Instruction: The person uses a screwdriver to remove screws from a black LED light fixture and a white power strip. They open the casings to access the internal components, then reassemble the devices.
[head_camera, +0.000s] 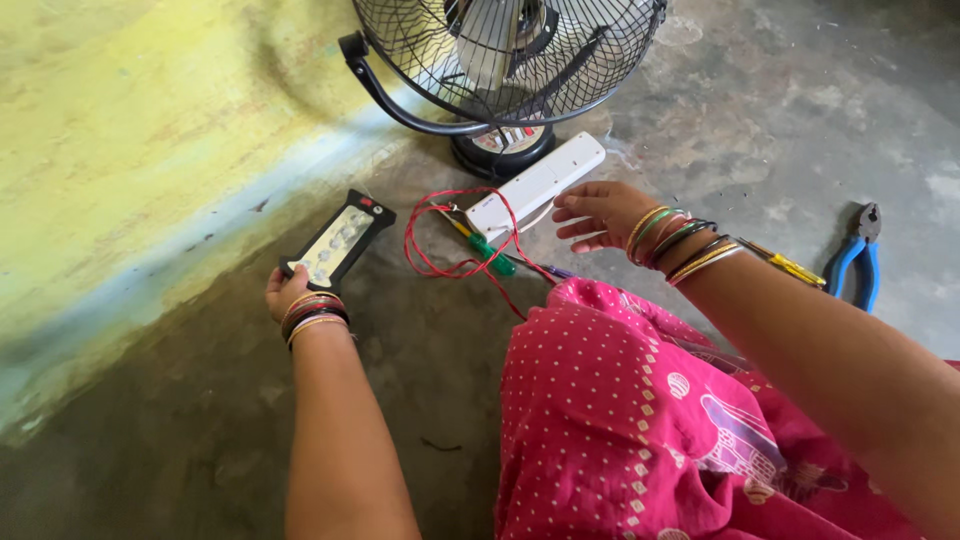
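Observation:
My left hand (284, 290) grips the near end of a flat black lamp panel (338, 240) with a pale face, lying on the concrete floor. My right hand (600, 212) hovers with fingers spread beside a white power strip (537, 183), close to it and empty. A tangle of red wire (450, 245) runs from the strip's end toward my pink dotted clothing (640, 420). A green-handled screwdriver (488, 252) lies across the wire. Both wrists carry several bangles.
A black wire-caged floor fan (505, 50) stands just behind the power strip. Blue-handled pliers (858, 255) lie on the floor at the right, and a yellow-handled screwdriver (790, 266) sits behind my right forearm. A yellow-green wall (130, 130) runs along the left.

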